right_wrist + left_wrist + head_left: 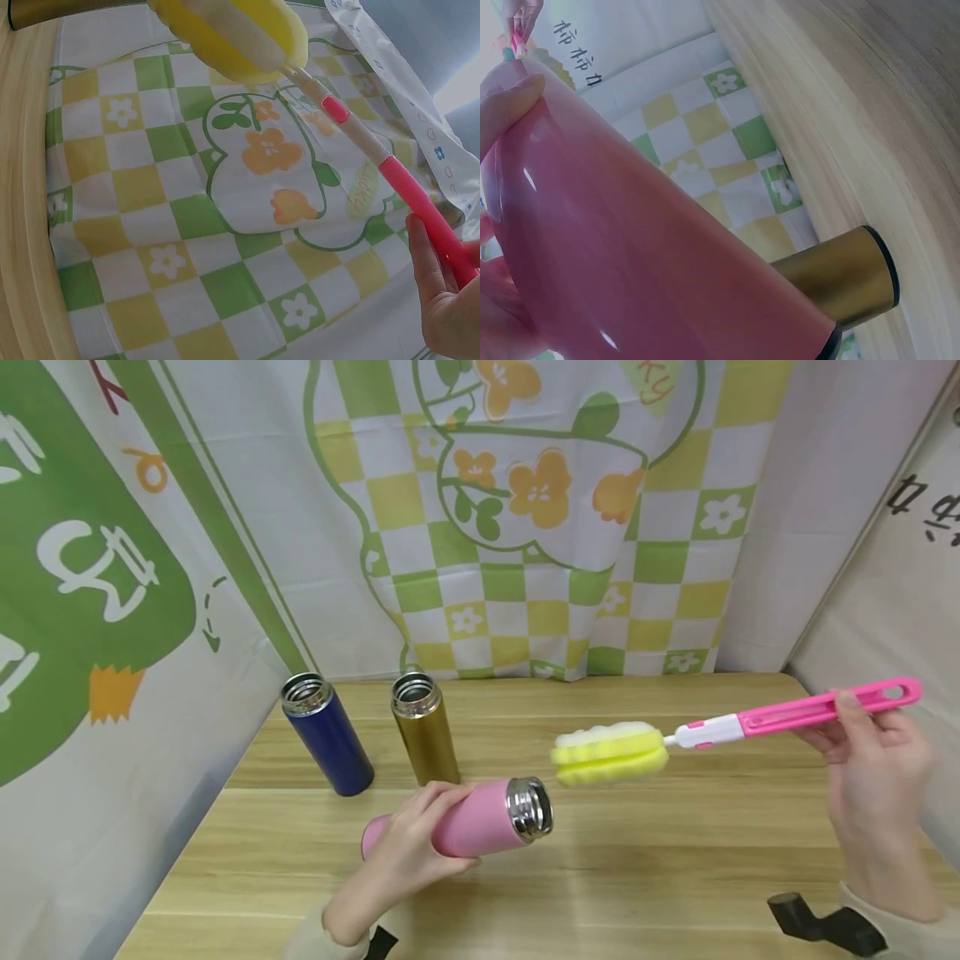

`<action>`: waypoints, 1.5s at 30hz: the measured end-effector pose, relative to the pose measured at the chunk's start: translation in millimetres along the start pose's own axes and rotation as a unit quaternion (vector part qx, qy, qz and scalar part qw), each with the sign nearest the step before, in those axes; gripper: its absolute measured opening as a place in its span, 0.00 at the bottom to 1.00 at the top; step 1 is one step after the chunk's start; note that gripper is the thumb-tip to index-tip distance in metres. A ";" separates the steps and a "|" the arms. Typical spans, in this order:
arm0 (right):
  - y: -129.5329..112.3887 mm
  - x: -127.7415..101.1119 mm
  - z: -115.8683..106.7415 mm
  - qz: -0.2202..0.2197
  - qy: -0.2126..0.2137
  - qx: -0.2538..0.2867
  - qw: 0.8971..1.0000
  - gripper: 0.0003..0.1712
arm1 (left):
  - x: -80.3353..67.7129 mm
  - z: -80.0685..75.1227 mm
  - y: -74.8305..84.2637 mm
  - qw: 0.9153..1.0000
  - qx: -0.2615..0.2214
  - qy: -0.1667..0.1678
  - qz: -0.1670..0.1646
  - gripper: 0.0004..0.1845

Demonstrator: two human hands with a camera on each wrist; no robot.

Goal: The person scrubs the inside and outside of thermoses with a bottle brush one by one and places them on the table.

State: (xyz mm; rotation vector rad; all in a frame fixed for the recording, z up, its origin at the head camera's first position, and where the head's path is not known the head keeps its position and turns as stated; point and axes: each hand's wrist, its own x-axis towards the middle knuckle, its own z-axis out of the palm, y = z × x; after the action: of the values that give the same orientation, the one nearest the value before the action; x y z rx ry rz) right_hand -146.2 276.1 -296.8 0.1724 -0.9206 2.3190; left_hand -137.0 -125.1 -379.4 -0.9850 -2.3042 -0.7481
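Left hand (408,843) grips the pink bottle (480,820) round its body, fingers curled over the top side, bottle tipped nearly flat above the wooden table (660,860), steel mouth (529,809) open and facing right toward the other hand. Right hand (873,768) pinches the pink handle (817,708) of the bottle brush near its far end, thumb on the near side, fingers behind; shaft runs leftward and ends in the yellow sponge head (611,753).

Sponge head hangs just above and to the right of the bottle mouth, near but not touching, not inside. Left wrist view is mostly pink bottle wall (630,247) with fingertips at the left edge; right wrist view shows sponge (232,34) and shaft only, bottle out of frame.

Step, as I judge it: lining up brush with bottle, insertion not yet done. Next move calls for dropping the sponge a little and swinging the shaft in line with the bottle's axis, since the sponge looks about as wide as the opening and would catch on the rim if it came in at an angle.

Blue bottle (327,733) and gold bottle (424,729) stand upright, lidless, behind the left hand, well apart from the brush.
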 end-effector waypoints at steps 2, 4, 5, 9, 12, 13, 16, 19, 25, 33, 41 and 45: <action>3.8 -1.4 2.3 0.000 0.003 -0.014 1.000 0.08 | 0.9 -0.2 1.0 1.000 0.000 0.000 0.003 0.40; 7.4 -2.9 4.8 0.002 0.000 -0.034 0.999 0.09 | 1.7 -0.1 1.6 1.000 0.001 -0.001 0.006 0.39; 9.0 -3.4 6.0 0.004 -0.003 -0.038 0.999 0.10 | 2.1 0.0 1.8 1.000 0.002 -0.001 0.009 0.39; 14.0 -4.9 10.5 0.009 -0.018 -0.034 0.999 0.09 | 3.3 0.1 3.1 1.000 0.009 -0.003 0.015 0.39; 17.0 -5.5 13.5 0.008 -0.018 -0.025 0.999 0.08 | 4.3 0.1 4.2 1.000 0.014 -0.005 0.018 0.39; 17.9 -5.7 14.5 0.008 -0.015 -0.025 1.000 0.08 | 4.6 0.1 4.6 1.000 0.016 -0.007 0.018 0.39; 19.9 -6.4 17.3 0.008 -0.002 -0.026 1.000 0.09 | 5.4 0.9 4.6 0.999 0.023 -0.010 0.020 0.39; 21.0 -7.3 19.5 0.013 0.006 -0.027 1.000 0.10 | 6.0 1.8 4.5 0.999 0.029 -0.012 0.019 0.39; 23.0 -8.7 22.1 0.016 0.006 -0.023 1.000 0.10 | 8.3 2.9 4.6 0.999 0.037 -0.012 0.022 0.39; 19.9 -9.5 19.0 0.032 -0.035 0.019 0.999 0.07 | 11.3 5.1 0.7 0.999 0.044 -0.002 0.014 0.39; 16.5 -10.8 13.8 0.055 -0.062 0.012 0.996 0.07 | 13.3 5.1 -2.2 0.999 0.044 -0.003 -0.009 0.39; 15.6 -12.1 10.5 0.071 -0.076 -0.014 0.994 0.08 | 14.6 3.4 -2.7 0.999 0.046 -0.001 -0.024 0.40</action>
State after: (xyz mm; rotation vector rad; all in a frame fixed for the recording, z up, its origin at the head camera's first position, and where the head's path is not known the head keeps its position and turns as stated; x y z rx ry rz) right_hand -147.1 254.4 -302.0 0.2854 -1.0704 2.4484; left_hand -148.7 -117.5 -373.2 -0.8936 -2.3498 -0.6537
